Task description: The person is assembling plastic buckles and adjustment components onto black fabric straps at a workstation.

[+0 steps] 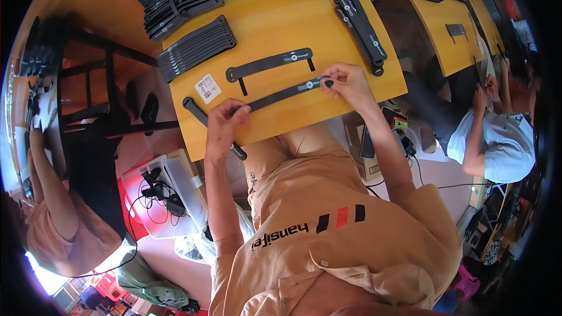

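Note:
A black strap [280, 97] with a small white print is stretched between my hands above the near part of the yellow table. My left hand [225, 124] pinches one end between thumb and fingers. At the other end, my right hand [350, 84] is closed on the strap, and a dark tip shows by the fingers. Just beyond it lies a similar flat black strap [266, 65] with two short, thin black strips at its ends. Another black strap [196, 111] runs on the table beneath my left hand, which hides its middle.
A white printed label [208, 88] lies left of centre. Behind it are a fanned row of straps [198, 50] and a tall bundled pile [182, 1]. More straps [362, 32] lie at the right. A clear bin [170, 193] with cables stands below left. People work on both sides.

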`<state>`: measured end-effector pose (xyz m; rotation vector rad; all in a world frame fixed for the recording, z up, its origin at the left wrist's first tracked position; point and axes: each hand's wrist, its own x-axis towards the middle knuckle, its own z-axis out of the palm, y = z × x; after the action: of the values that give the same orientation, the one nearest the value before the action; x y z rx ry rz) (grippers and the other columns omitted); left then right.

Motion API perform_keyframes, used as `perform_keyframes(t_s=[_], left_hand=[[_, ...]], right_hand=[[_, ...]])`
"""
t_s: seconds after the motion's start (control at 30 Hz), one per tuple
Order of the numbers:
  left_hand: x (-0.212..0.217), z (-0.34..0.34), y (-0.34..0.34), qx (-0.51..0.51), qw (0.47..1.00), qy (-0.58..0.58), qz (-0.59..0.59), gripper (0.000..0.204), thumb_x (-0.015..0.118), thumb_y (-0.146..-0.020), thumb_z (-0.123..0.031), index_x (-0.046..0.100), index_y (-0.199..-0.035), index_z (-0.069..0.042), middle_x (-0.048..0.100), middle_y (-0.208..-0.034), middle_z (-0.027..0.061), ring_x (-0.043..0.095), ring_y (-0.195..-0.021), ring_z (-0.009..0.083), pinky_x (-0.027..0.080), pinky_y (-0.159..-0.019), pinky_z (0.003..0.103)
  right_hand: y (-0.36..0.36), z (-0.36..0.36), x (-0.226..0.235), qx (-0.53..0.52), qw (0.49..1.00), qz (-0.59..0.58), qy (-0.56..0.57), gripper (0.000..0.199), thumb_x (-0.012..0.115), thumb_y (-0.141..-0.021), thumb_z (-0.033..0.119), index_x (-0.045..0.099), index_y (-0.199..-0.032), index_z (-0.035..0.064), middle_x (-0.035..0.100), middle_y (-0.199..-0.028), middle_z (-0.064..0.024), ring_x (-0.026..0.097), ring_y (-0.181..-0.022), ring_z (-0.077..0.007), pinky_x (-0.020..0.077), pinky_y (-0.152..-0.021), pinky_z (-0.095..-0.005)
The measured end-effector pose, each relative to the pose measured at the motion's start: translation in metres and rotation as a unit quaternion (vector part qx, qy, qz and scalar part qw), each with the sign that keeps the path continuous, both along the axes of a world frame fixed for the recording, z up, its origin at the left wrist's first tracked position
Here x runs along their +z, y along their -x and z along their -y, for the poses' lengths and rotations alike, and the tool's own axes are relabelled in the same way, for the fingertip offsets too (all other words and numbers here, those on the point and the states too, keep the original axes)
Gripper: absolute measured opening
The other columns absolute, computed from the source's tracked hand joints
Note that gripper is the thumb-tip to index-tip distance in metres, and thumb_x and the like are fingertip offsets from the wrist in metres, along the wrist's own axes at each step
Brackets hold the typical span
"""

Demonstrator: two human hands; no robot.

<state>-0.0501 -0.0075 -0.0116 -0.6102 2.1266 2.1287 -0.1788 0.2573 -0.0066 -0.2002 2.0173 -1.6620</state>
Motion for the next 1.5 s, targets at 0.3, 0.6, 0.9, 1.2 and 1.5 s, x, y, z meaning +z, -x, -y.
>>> perform_keyframes(t_s=[0.3,0.6,0.9,1.2,1.5], left_hand=[[-0.021,0.013,0.044,0.114,0.992,0.062,-0.009,0.012,0.066,-0.081,-0.012,0.060,-0.080,-0.002,0.055,-0.065,-0.0008,0.048,-0.053,0.0059,0.038,-0.050,0.018],[-0.033,0.018,0.048,0.162,0.986,0.048,0.003,0.013,0.068,-0.081,-0.014,0.062,-0.083,-0.002,0.056,-0.067,-0.0013,0.051,-0.053,0.0055,0.043,-0.051,0.018],[-0.035,0.012,0.053,0.174,0.976,0.132,-0.005,0.015,0.064,-0.083,-0.015,0.060,-0.082,-0.001,0.055,-0.067,-0.0001,0.050,-0.050,0.0060,0.040,-0.047,0.019],[-0.034,0.010,0.057,0.182,0.968,0.173,-0.001,0.018,0.065,-0.083,-0.015,0.059,-0.083,0.002,0.055,-0.067,0.0024,0.049,-0.047,0.0071,0.038,-0.042,0.020],[-0.033,0.009,0.059,0.198,0.963,0.182,0.013,0.017,0.066,-0.080,-0.010,0.058,-0.083,0.005,0.056,-0.067,0.0045,0.048,-0.046,0.0079,0.039,-0.039,0.022]], right_hand=[[0.036,0.021,-0.048,-0.083,0.992,-0.068,0.064,0.007,0.068,-0.076,0.002,0.063,-0.078,-0.0011,0.059,-0.064,-0.0007,0.050,-0.054,-0.0044,0.0368,-0.048,-0.0174],[0.046,0.023,-0.062,-0.071,0.995,-0.064,0.022,0.005,0.064,-0.080,0.001,0.064,-0.084,-0.0023,0.059,-0.069,0.0004,0.050,-0.058,-0.0032,0.0393,-0.052,-0.0168],[0.043,0.033,-0.062,-0.118,0.989,-0.093,0.013,0.006,0.063,-0.075,-0.003,0.064,-0.080,-0.0031,0.060,-0.062,-0.0022,0.052,-0.055,-0.0055,0.0417,-0.049,-0.0200],[0.040,0.036,-0.059,-0.133,0.985,-0.108,-0.001,0.007,0.064,-0.073,-0.004,0.064,-0.080,-0.0028,0.061,-0.064,-0.0025,0.054,-0.058,-0.0059,0.0442,-0.055,-0.0198],[0.040,0.036,-0.064,-0.138,0.983,-0.122,0.003,0.007,0.064,-0.073,-0.003,0.065,-0.080,-0.0028,0.062,-0.065,-0.0031,0.054,-0.058,-0.0058,0.0447,-0.054,-0.0200]])
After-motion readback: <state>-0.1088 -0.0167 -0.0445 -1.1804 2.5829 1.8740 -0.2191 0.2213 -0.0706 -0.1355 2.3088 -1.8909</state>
